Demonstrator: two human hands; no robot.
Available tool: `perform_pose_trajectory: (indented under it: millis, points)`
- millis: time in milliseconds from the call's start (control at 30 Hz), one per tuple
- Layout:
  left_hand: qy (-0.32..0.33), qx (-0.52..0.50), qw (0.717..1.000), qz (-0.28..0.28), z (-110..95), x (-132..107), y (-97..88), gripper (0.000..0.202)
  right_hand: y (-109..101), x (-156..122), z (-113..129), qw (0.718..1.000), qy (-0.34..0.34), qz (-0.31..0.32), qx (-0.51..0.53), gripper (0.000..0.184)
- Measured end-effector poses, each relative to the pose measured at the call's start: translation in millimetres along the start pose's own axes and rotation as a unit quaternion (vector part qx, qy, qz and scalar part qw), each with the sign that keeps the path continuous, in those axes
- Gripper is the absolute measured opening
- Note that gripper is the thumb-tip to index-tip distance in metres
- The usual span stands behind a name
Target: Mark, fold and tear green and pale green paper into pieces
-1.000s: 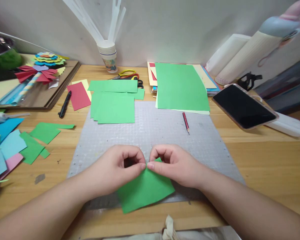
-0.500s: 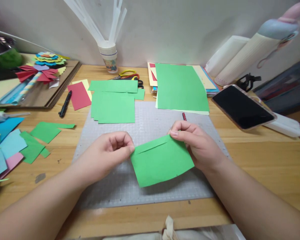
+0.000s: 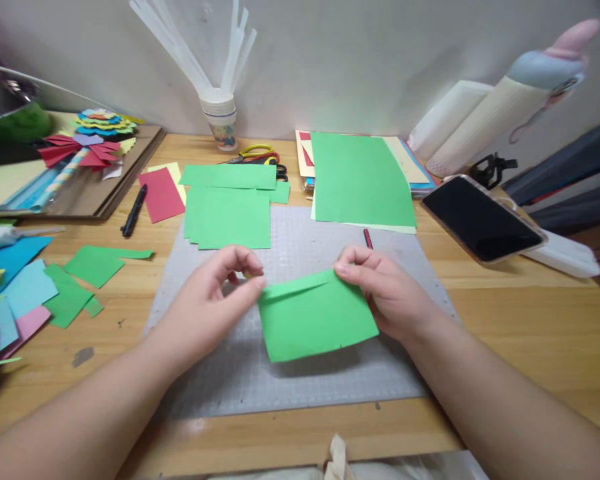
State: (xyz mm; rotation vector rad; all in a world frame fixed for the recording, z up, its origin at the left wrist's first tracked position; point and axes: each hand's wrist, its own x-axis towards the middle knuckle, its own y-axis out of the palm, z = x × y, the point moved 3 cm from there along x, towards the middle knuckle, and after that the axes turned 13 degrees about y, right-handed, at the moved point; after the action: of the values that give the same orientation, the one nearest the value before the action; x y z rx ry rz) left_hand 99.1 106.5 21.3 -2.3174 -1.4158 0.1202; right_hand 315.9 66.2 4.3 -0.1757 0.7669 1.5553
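Note:
A piece of green paper [image 3: 315,317] is held tilted above the grey cutting mat [image 3: 220,387]. Along its top edge runs a narrow strip, parted from the sheet by a slit with a dark gap at the left end. My left hand [image 3: 225,293] has thumb and forefinger at the strip's left end, pinched at the corner. Thumb and bent fingers of my right hand [image 3: 385,287] grip the top right part of the sheet. A red pen-like stick [image 3: 368,239] lies on the mat just beyond my right hand.
Green paper pieces [image 3: 230,217] lie at the mat's back left, near scissors [image 3: 255,155]. A paper stack [image 3: 363,177] and a phone [image 3: 485,218] are at back right. On the left are a black pen [image 3: 134,211], paper scraps [image 3: 93,265] and a paper flower [image 3: 83,150].
The green paper has shifted slightly left and up. The gap under its strip looks wider at the left end. My left fingers have loosened a little; my right hand keeps its grip.

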Motion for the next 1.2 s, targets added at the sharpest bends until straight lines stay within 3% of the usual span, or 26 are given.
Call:
perform_pose_trajectory:
  millis: [100, 200, 367, 500, 600, 700, 833, 967, 1200]
  points:
    - [0.083, 0.086, 0.988, 0.093, -6.3, -4.7, 12.9, 0.030, 8.3, 0.8, -12.9, 0.997, 0.068, 0.036, -0.027, 0.034]
    - [0.112, 0.133, 0.973, 0.151, -6.9, -8.9, 22.8, 0.023, 13.0, 2.6, -22.1, 0.991, 0.111, 0.060, -0.038, 0.037]
    - [0.034, 0.104, 0.986, 0.128, 1.1, -10.2, 25.2, 0.011, 12.5, 3.7, -22.4, 0.989, 0.112, 0.095, -0.033, 0.034]
    - [-0.046, -0.013, 0.997, 0.065, 3.1, -8.1, 21.4, 0.017, 11.0, 2.6, -20.7, 0.984, 0.108, 0.131, -0.062, 0.030]
    - [-0.107, -0.136, 0.984, 0.049, 2.6, -5.9, 21.0, 0.025, 8.7, 3.3, -18.4, 0.985, 0.096, 0.123, -0.081, 0.025]
    - [-0.143, -0.205, 0.966, 0.072, 1.9, -6.1, 23.8, 0.029, 8.3, 3.2, -16.0, 0.985, 0.095, 0.113, -0.089, 0.028]
    - [-0.127, -0.196, 0.963, 0.133, 0.4, -10.2, 33.1, 0.028, 12.8, -0.5, -19.6, 0.973, 0.151, 0.118, -0.128, 0.034]
    - [-0.074, -0.131, 0.977, 0.153, 0.0, -10.6, 42.3, 0.023, 18.5, -3.5, -27.3, 0.954, 0.176, 0.135, -0.203, 0.038]
    - [-0.053, -0.106, 0.979, 0.167, 0.3, -5.3, 42.3, 0.025, 21.7, -3.0, -24.2, 0.958, 0.088, 0.121, -0.245, 0.037]
